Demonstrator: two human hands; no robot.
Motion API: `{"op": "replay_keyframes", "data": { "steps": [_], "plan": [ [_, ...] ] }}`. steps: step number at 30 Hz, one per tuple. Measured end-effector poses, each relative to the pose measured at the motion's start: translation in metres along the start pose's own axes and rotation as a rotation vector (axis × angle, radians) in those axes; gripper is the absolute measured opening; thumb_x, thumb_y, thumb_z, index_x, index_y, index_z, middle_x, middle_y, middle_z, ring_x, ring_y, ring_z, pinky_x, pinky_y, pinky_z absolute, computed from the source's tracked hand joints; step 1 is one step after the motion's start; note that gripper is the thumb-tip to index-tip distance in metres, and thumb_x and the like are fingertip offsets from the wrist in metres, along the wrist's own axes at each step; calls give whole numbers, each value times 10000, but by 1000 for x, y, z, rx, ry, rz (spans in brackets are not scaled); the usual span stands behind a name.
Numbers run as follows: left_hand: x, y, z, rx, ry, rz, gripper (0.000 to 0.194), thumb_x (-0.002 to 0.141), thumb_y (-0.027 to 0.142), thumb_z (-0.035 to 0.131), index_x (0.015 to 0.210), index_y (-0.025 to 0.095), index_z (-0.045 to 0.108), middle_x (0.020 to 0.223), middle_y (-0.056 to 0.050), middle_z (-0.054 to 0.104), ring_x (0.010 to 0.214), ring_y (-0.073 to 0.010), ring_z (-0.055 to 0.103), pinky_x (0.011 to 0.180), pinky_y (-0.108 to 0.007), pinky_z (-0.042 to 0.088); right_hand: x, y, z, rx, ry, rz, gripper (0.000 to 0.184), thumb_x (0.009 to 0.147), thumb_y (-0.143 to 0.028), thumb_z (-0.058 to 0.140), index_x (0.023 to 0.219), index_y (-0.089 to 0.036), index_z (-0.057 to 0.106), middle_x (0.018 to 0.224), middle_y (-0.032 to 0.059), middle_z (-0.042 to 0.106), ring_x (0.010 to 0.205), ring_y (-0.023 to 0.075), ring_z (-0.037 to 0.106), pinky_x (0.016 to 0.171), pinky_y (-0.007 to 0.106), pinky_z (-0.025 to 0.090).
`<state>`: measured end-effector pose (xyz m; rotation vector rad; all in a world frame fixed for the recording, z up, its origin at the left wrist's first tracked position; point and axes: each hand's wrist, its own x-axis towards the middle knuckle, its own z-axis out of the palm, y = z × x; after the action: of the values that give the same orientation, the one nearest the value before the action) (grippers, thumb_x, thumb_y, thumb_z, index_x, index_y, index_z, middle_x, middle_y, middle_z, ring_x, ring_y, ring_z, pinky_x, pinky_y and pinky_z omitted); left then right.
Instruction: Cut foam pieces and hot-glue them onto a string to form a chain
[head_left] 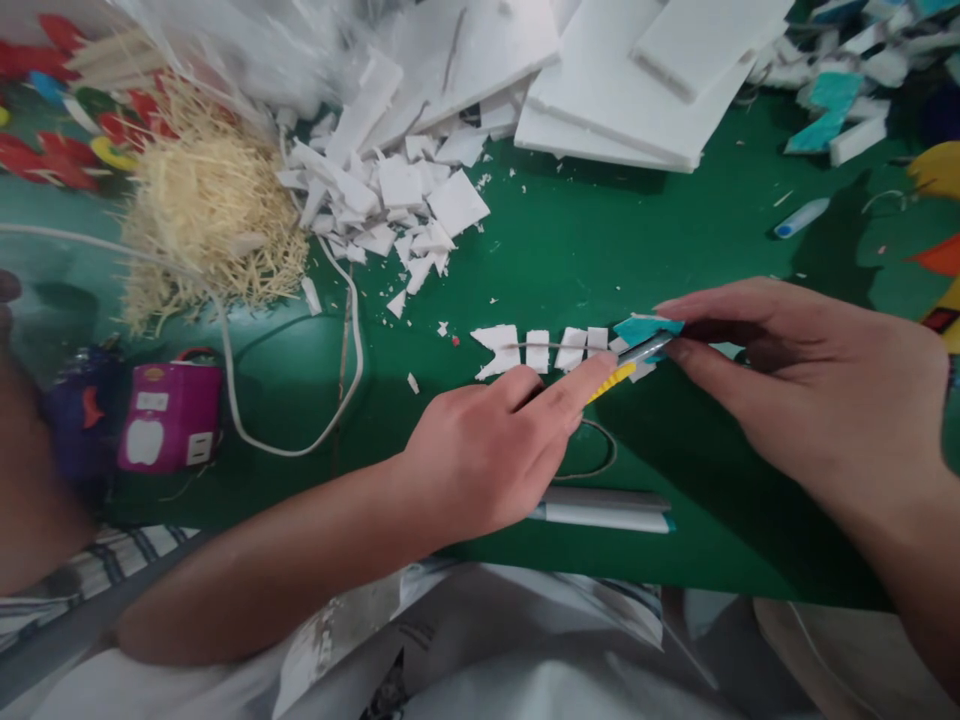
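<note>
My left hand [499, 440] is closed around a yellow cutter knife [613, 382], index finger stretched along it. The knife's metal front end lies against a small teal-painted foam piece [637, 327]. My right hand [817, 385] pinches that piece at its right end between thumb and fingers. Left of it, several small white foam pieces [537, 352] lie in a row, one with a notched, tail-like end, and a thin grey wire or cord [555, 346] runs across them. A loop of similar wire [615, 455] sits below my left hand.
White foam sheets [615, 90] and scraps [390, 195] lie at the back. Two markers [607, 512] rest near the front edge; a blue-tipped pen [802, 218] lies right. At left are wood sticks [217, 210], a white cable [229, 350], a purple box [172, 415] and another person's arm [37, 440].
</note>
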<state>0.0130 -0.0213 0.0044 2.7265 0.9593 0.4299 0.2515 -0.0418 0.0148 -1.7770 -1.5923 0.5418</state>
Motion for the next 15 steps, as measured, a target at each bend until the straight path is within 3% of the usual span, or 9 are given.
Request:
{"op": "replay_keyframes", "data": {
  "steps": [6, 15],
  "plan": [
    [0, 0, -2, 178, 57, 91, 385, 1038, 174, 485, 1407, 215, 587, 725, 58, 580, 524, -89, 515, 494, -252, 409, 0, -2, -1, 63, -10, 16, 194, 829, -198, 737, 950, -327, 816, 864, -75, 778, 690, 83, 691, 657, 218, 588],
    [0, 0, -1, 71, 51, 64, 380, 1116, 256, 330, 1437, 172, 515, 779, 53, 623, 560, -93, 588, 506, -246, 454, 3, 4, 1, -97, 22, -112, 196, 873, -180, 715, 1011, -294, 794, 925, -53, 794, 751, 109, 723, 672, 231, 587]
  ]
}}
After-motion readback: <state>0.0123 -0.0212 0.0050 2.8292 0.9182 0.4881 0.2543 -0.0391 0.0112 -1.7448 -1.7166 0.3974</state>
